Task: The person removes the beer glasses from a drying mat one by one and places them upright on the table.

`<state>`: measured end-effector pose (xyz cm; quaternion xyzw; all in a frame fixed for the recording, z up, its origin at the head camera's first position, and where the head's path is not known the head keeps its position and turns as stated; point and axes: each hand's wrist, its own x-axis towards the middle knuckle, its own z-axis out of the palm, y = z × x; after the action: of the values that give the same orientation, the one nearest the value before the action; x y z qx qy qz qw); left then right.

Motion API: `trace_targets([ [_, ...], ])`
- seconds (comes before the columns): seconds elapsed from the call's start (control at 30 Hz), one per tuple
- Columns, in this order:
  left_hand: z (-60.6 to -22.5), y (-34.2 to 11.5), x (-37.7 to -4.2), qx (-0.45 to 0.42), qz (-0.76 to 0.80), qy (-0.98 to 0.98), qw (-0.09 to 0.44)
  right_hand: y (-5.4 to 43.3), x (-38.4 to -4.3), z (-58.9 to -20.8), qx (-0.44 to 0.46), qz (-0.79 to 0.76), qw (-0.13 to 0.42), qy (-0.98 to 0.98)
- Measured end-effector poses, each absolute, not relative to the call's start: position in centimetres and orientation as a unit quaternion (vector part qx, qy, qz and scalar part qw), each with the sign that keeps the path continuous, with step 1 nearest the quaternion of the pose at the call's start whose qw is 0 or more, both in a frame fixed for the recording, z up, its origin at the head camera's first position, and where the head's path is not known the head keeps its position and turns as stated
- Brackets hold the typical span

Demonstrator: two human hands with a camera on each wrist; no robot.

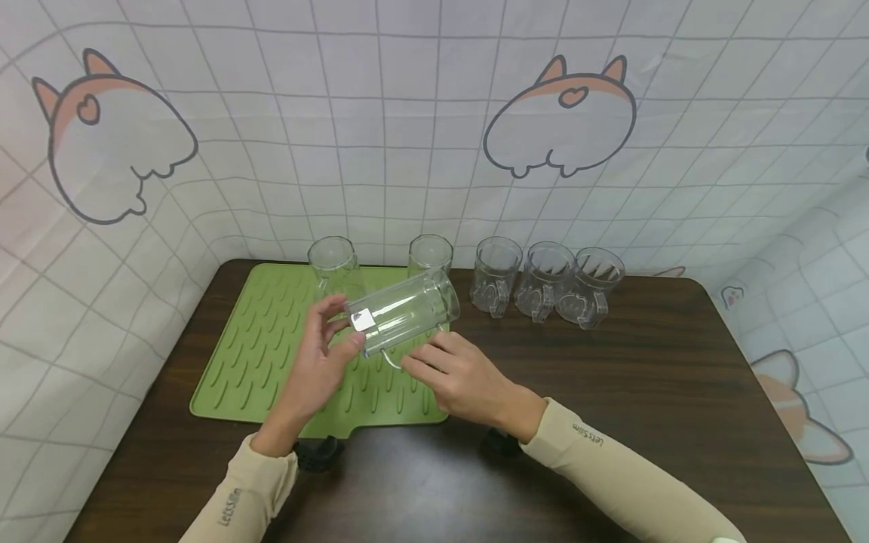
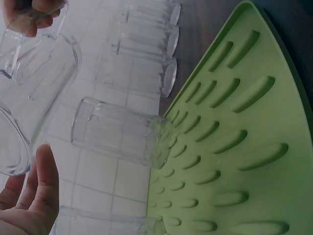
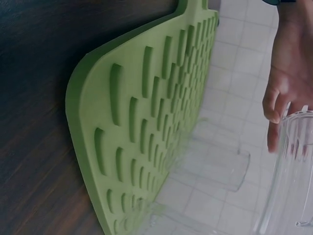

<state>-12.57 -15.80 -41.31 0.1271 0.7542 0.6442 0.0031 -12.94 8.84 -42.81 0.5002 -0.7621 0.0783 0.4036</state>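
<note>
A clear glass mug [image 1: 403,311] is held tilted on its side above the green mat, its mouth toward the right. My right hand [image 1: 468,381] grips its handle from below right. With thumb and fingers spread around the base, my left hand [image 1: 317,362] holds the mug's other end. In the left wrist view, fingertips [image 2: 46,169] of that hand lie at the thick glass base. Part of the mug [image 3: 288,181] shows at the right edge of the right wrist view. A small white reflection or label lies near its base.
Two clear mugs stand at the back of the green ridged mat [image 1: 234,369], one at left [image 1: 334,264] and one [image 1: 431,253] partly behind the held mug. Three more mugs [image 1: 546,275] stand in a row on the dark wooden table [image 1: 645,377]. A white tile-patterned cloth [image 1: 380,151] rises behind.
</note>
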Motion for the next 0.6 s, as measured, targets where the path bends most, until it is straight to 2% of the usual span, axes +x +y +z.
trace_targets([
  [0.6,-42.16,-14.76,-12.63,0.117,0.665,0.738,-0.005,9.24,-12.87,-43.49,0.504,0.058,0.396,-0.765],
])
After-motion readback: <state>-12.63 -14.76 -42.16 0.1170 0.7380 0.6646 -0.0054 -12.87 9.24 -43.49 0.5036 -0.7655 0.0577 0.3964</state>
